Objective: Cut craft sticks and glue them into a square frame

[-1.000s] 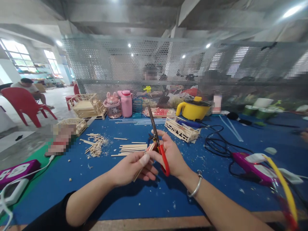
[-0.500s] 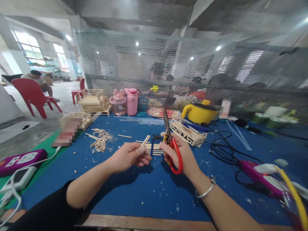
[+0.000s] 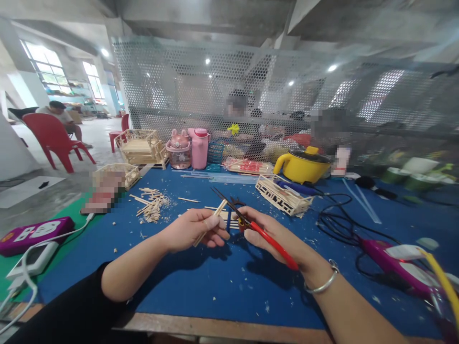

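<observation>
— One stick, is that all you hold?

— Yes. The wooden stick is pinched in my left hand, its tip up against the blades of the scissors. My right hand grips those by the red handles. I judge this the trimming step, and a clean cut calls for the stick held steady across the blades.

— And around you?

— A blue table mat lies under both hands. There are offcuts beyond my left and a stick frame beyond my right. A mesh screen stands behind, and a red chair far left.
</observation>
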Available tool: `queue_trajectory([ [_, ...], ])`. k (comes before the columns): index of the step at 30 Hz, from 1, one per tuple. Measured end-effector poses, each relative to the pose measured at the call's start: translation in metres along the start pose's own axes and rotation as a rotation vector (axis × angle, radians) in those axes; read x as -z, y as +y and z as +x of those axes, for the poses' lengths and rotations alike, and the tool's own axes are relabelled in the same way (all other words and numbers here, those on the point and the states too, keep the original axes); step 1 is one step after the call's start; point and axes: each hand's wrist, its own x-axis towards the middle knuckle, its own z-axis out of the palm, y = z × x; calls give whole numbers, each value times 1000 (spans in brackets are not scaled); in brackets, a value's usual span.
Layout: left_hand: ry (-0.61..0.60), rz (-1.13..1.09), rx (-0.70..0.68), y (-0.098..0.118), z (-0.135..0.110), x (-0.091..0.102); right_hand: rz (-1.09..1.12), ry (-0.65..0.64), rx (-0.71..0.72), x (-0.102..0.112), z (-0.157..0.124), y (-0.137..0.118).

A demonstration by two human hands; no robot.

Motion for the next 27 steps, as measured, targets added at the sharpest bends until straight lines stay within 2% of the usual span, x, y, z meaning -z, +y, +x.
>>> queue_trajectory([
  [14, -1, 160, -55, -1, -1, 8, 42, 18, 21, -5, 3, 3],
  [22, -12, 273, -62, 2, -3, 10, -66, 18, 35, -4, 1, 6],
  [27, -25, 277, -65, 1, -2, 10, -142, 65, 35, -8, 2, 8],
])
